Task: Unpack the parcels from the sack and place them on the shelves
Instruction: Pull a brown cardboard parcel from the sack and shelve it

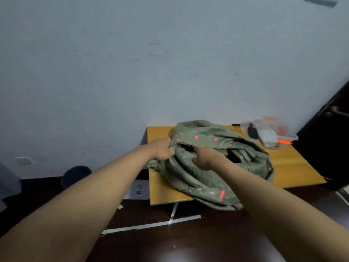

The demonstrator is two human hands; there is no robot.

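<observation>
Against a pale wall, the green woven sack (207,167) slumps on the yellow table (294,167). Left hand (162,151) and right hand (204,157) each bunch its frayed mouth; spread it wide before reaching in.

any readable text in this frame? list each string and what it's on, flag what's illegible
"6-3": black characters, turned sideways, on the white paper sheet on the dark floor beside the wooden table.
Red printed marks on the green woven sack: too small and blurred to read.
Clear plastic packets with orange markings at the table's far corner: nothing legible.
No other text is visible.
</observation>
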